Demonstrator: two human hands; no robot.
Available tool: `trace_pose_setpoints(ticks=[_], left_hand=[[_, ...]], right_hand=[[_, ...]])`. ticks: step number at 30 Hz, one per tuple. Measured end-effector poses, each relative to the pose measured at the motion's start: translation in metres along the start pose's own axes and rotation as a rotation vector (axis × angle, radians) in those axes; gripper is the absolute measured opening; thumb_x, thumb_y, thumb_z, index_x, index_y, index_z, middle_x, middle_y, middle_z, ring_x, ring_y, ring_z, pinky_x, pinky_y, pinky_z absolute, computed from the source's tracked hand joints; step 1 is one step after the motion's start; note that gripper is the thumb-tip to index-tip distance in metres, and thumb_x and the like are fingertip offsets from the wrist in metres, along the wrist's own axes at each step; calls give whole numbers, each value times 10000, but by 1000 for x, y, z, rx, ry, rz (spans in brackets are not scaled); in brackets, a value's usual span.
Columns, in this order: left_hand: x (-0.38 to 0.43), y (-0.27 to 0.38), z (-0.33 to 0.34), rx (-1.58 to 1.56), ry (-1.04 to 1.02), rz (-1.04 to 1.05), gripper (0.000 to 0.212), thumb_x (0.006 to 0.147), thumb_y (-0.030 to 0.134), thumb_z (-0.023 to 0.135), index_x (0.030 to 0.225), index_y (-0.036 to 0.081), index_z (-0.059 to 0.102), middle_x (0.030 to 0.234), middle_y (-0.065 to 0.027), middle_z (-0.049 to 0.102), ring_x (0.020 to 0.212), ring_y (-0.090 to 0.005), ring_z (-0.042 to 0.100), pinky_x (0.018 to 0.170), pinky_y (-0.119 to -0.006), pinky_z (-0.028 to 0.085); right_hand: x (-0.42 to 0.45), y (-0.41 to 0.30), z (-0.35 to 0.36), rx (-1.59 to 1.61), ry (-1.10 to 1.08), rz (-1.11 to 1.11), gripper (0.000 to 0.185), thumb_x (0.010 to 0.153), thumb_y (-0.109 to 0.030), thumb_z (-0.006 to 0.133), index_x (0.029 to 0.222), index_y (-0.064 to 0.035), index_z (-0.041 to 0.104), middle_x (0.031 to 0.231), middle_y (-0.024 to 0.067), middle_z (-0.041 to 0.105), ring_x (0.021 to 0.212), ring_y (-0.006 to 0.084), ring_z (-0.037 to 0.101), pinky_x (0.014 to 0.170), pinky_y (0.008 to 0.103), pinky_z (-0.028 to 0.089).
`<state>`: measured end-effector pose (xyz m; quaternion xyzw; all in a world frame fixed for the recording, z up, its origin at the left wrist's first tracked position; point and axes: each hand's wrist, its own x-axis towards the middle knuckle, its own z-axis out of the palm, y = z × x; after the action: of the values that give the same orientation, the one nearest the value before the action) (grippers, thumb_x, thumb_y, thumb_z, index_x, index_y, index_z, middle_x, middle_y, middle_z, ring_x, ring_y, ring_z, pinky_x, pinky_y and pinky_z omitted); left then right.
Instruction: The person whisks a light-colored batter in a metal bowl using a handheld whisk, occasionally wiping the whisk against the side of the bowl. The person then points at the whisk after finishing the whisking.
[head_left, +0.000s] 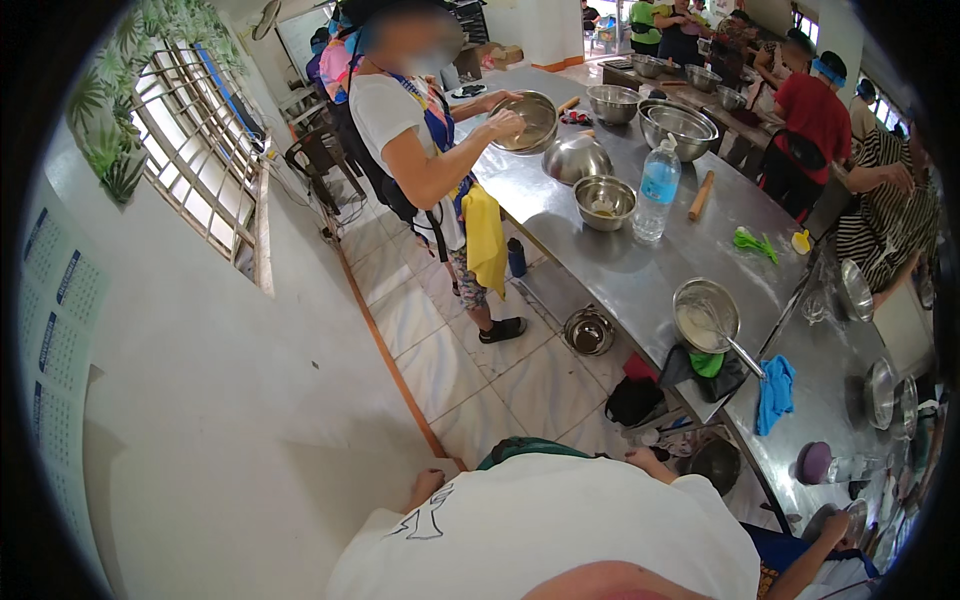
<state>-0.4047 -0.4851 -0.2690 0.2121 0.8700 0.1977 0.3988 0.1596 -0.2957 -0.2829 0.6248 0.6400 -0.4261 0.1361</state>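
Note:
My left hand hangs low beside the white wall, its fingers partly hidden by my sleeve and shirt. Past the other side of my white shirt is my right hand, near the underside of the steel table. Neither hand shows clearly enough to tell whether something is in it. On the table ahead to the right, a stainless steel mixing bowl contains pale batter, and a long metal utensil handle leans out over its rim. A blue cloth lies next to it, with black and green cloths at the table edge.
Ahead, another person holds a tilted steel bowl. A water bottle, more bowls and a rolling pin are on the table. A steel pot and black bag are near the floor. Several people work at right.

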Motion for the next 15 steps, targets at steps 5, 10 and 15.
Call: trace_pose_setpoints(ticks=[5, 10, 15], left_hand=[[0, 55, 12, -305, -170, -32, 317, 803, 139, 622, 1071, -10, 706, 840, -130, 719, 683, -230, 679, 635, -351, 543], [-9, 101, 13, 148, -98, 178, 302, 823, 154, 630, 1063, -16, 697, 899, -165, 721, 753, -252, 705, 674, -381, 569], [20, 93, 28, -79, -122, 68, 278, 841, 136, 614, 1058, -19, 697, 891, -172, 722, 776, -261, 710, 683, -396, 576]], right_hand=[[-29, -5, 8, 339, -5, 116, 417, 787, -261, 625, 1167, -113, 713, 971, 129, 709, 845, 264, 675, 713, 385, 516], [-39, -18, 6, 431, 71, 142, 455, 792, -340, 646, 1172, -99, 712, 1099, 154, 720, 1032, 287, 685, 893, 377, 526], [-47, -31, -7, 416, 202, 111, 427, 764, -263, 616, 1145, -102, 722, 1026, 171, 724, 962, 323, 701, 874, 406, 545]])
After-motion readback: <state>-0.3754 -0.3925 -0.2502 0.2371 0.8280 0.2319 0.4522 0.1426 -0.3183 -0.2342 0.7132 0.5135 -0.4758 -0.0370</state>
